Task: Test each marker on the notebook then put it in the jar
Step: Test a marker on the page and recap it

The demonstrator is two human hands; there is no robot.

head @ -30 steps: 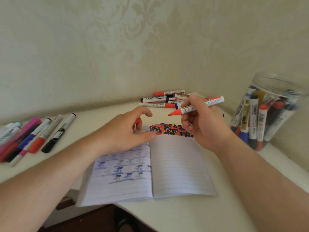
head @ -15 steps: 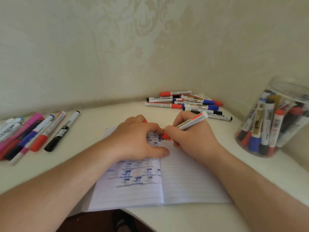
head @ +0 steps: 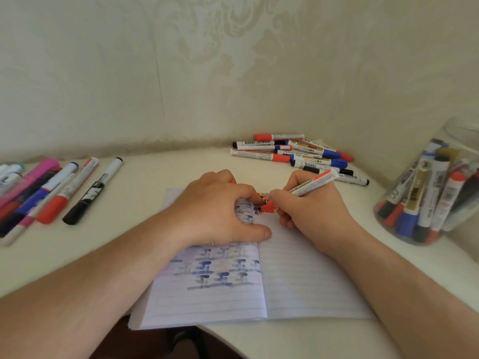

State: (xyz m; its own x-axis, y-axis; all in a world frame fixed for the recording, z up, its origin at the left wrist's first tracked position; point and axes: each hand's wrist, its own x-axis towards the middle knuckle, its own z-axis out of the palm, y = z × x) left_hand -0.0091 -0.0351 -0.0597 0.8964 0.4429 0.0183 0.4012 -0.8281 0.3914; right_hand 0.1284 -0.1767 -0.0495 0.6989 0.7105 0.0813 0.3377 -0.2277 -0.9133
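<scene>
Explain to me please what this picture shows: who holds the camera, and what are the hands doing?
Nobody holds it. The camera sits on the person's head and looks down, so both arms enter from below. The right hand grips a red marker with its tip on the open notebook. The left hand presses the left page flat and seems to hold something red, probably the cap. On the white table lie two groups of markers, left and at the back. The clear jar on the right holds more.

The right hand [head: 311, 213] hides the red marker's [head: 315, 183] tip.
</scene>
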